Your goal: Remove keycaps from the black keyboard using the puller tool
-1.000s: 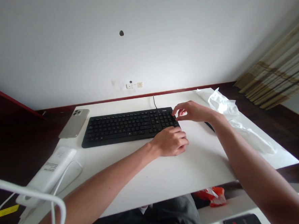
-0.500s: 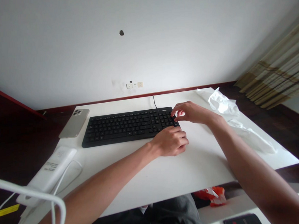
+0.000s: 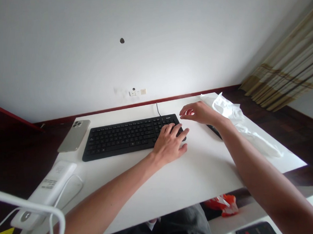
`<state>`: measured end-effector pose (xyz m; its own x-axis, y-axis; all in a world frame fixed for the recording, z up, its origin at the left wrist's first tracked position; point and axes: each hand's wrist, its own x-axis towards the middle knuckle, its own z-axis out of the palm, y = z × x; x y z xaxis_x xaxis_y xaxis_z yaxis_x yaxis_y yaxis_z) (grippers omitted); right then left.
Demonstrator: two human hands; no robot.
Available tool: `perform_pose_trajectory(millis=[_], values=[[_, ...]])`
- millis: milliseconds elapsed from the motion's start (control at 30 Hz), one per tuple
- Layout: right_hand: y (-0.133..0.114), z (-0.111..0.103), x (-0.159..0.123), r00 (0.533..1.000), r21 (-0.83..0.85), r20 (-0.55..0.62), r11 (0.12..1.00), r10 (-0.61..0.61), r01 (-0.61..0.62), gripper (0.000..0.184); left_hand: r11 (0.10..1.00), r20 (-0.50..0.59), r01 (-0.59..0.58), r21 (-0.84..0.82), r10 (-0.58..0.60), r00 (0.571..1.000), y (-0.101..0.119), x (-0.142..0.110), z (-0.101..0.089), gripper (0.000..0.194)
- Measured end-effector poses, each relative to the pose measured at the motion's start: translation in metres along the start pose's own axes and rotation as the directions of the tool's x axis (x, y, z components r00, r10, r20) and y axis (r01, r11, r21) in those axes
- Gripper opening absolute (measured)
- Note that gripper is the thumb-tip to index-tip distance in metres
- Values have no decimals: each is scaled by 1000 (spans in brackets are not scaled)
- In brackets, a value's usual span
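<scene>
As the black keyboard (image 3: pixel 115 140) lay lengthwise across the white desk (image 3: pixel 202 170), our left hand (image 3: pixel 170 144) rested spread on its right end, nearer than our right hand (image 3: pixel 198 113), which hung loosely curled, pinching nothing, beside crumpled white wrapping (image 3: pixel 226 107).

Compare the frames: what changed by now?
The left hand slid up onto the keyboard's right end, fingers spread over the keys; the right hand drew rightward off the number pad. Nothing was gripped. Keyboard, phone and white wrap stayed put; only the view shifted.
</scene>
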<state>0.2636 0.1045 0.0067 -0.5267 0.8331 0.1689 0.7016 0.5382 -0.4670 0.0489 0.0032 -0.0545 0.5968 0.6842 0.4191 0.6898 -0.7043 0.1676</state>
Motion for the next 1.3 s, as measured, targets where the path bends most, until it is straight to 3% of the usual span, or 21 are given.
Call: perform_pose_trajectory(millis=[133,367,500,600,733,800,933,1033,1300], values=[[0,1,1,993,-5,-122,1000,-5,4,15,997,65,75,37,-77,995,1,-3,2,70],[-14,5,2,973,115,-230,993,29,-3,15,994,106,93,57,-99,989,1,-2,4,70],[-18,12,6,956,290,-281,957,89,-4,25,993,112,90,72,-98,989,2,-2,3,70],[-22,25,12,959,559,-242,829,146,15,34,992,113,92,82,-101,988,3,-2,3,69],[-30,50,20,957,903,-180,424,226,70,56,993,114,93,79,-102,988,3,-2,4,64],[-34,59,24,965,952,-140,298,220,71,61,993,110,96,74,-104,988,3,-2,5,62],[-38,61,26,971,986,-104,147,215,73,60,993,94,96,69,-102,990,2,-2,6,61],[-41,57,27,969,996,-64,82,240,45,61,994,91,88,69,-94,991,2,-3,7,61],[-48,56,27,974,993,22,108,225,-47,60,995,79,86,58,-90,993,2,-3,7,59]])
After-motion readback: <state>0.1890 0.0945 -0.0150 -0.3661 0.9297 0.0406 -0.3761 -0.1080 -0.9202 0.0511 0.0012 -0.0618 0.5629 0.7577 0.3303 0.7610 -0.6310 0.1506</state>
